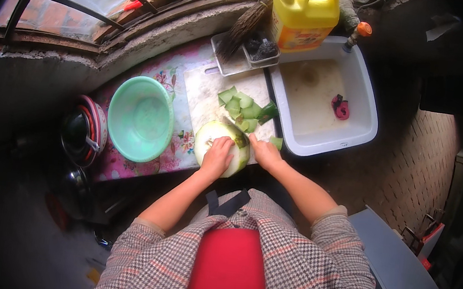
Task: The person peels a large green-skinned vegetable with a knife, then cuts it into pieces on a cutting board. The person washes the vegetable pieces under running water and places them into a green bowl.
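A large winter melon [203, 135] rests at the near edge of a white cutting board [198, 94], its pale cut face and seedy core turned up. My left hand [218, 153] lies across that face, fingers spread over it. My right hand [266, 152] grips a knife [231, 122] by its handle, and the blade lies along the melon's far right side, where some green rind still shows. Beyond the blade, several pieces of green peel [242, 103] are heaped on the board. Another peel piece [276, 142] sits by the board's right edge.
Left of the board stands a green plastic basin [141, 120] on a floral tablecloth [185, 139], with a lidded pot [82, 131] beyond it. A white sink [367, 103] adjoins on the right. Behind are a metal tray [235, 66], a whisk brush [248, 21] and a yellow jug [304, 19].
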The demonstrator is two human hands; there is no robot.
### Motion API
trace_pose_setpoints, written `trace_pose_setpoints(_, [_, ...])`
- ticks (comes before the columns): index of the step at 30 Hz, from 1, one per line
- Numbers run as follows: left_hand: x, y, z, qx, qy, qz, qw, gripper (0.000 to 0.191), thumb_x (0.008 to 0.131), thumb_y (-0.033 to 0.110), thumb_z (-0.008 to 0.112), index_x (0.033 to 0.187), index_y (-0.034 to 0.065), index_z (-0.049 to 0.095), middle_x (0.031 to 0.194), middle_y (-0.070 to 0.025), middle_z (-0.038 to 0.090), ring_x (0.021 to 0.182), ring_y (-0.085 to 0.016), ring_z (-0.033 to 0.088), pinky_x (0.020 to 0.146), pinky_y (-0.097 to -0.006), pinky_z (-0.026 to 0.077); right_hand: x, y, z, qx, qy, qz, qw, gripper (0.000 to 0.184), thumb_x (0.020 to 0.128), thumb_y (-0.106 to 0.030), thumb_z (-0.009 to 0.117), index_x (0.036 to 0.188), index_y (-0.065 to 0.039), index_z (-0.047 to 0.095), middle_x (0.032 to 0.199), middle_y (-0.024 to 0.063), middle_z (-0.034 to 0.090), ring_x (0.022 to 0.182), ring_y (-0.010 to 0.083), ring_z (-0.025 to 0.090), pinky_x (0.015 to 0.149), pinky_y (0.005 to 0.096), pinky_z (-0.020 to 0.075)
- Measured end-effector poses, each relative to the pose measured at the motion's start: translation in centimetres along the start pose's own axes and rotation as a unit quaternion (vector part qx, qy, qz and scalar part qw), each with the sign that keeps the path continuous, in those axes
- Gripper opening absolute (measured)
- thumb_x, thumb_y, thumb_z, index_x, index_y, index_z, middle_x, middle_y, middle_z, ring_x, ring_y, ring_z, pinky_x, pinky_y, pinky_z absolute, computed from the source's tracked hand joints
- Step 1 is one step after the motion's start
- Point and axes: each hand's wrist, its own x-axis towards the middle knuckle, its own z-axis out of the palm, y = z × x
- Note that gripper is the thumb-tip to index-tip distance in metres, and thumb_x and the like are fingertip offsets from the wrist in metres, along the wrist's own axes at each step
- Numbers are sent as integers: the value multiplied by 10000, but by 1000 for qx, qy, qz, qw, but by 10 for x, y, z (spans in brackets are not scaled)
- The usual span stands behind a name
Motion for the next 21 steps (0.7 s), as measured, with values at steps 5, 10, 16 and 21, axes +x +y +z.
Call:
trace_pose_setpoints(5, [-5,-11,-2,-12,-19,11,1000,477,718,120,731,1150,49,543,1211,-138,529,1152,-337,505,950,-392,451,-17,-7,-24,77,23,42,996,250,899,-112,489,1114,-43,383,725,256,641,691,460,637,596,564,492])
trace_pose_setpoints(10, [-36,6,-18,82,-8,87,993,795,651,235,800,1339,63,441,1373,-175,414,1276,-381,402,1066,-462,357,-63,-39,-44,63,37,44,996,190,919,-114,480,1081,-51,401,705,243,623,635,463,617,567,568,486])
trace_pose_setpoints(16, [-42,-6,9,88,-40,123,988,849,619,284,805,1314,-18,424,1323,-210,423,1244,-396,414,1072,-471,340,-97,-65,-34,-25,37,46,998,337,824,-21,535,1136,-71,415,923,205,525,578,397,640,528,491,539])
trace_pose_setpoints(21, [-26,-7,4,96,-71,110,987,771,620,260,796,1241,-59,467,1258,-244,456,1195,-402,450,1035,-443,390,-102,-73,-22,-72,75,30,994,363,797,-21,566,1129,-36,419,951,176,497,531,315,647,484,420,547])
